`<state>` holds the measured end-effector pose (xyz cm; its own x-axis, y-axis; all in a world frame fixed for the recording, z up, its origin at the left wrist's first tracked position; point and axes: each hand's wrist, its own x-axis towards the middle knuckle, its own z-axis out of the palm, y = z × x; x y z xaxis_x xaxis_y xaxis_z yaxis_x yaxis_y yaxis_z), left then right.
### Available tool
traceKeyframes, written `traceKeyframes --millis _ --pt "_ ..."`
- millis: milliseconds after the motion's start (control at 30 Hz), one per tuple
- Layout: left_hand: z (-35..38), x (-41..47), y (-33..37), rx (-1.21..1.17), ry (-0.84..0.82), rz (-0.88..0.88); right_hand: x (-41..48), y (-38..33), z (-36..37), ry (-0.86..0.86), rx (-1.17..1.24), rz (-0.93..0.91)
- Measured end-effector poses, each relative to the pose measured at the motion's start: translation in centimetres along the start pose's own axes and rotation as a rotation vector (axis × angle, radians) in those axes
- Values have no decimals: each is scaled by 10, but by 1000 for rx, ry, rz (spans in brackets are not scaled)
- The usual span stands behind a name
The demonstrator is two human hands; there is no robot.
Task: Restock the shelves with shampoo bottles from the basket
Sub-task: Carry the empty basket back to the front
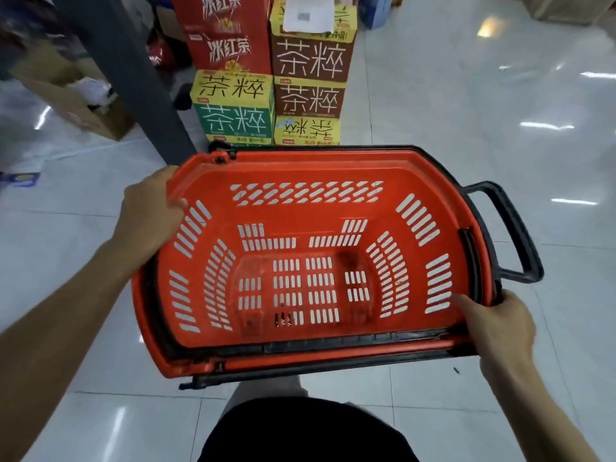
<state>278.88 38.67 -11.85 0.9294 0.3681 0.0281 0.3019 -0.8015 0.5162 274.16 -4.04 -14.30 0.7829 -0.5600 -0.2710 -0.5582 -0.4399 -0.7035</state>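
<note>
Above a glossy white tiled floor point(433, 111), a person holds an orange plastic basket point(310, 261) level, seen from above. Its slotted inside holds no bottles. Of the two hands, the left hand point(150, 215) grips the basket's left rim, fingers curled over the edge. The right hand point(496, 325) grips the near right corner, thumb lying inside the rim. A black handle point(513, 235) sticks out on the right side. Just beyond the basket stands a stack of drink cartons point(270, 81) printed with Chinese characters, beside a grey post point(133, 78).
</note>
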Motion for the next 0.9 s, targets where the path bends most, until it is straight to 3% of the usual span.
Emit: traceKeyframes --millis 200,400,633,900 --pt "63 150 3 12 -65 -18 116 -64 89 -88 -39 91" --pt "169 294 -18 49 -183 -105 252 -83 205 -238 -68 203" --pt "335 398 -97 71 -190 -217 389 -38 374 -315 -106 284" --pt "478 461 -193 53 -190 -223 468 22 512 -389 -155 349"
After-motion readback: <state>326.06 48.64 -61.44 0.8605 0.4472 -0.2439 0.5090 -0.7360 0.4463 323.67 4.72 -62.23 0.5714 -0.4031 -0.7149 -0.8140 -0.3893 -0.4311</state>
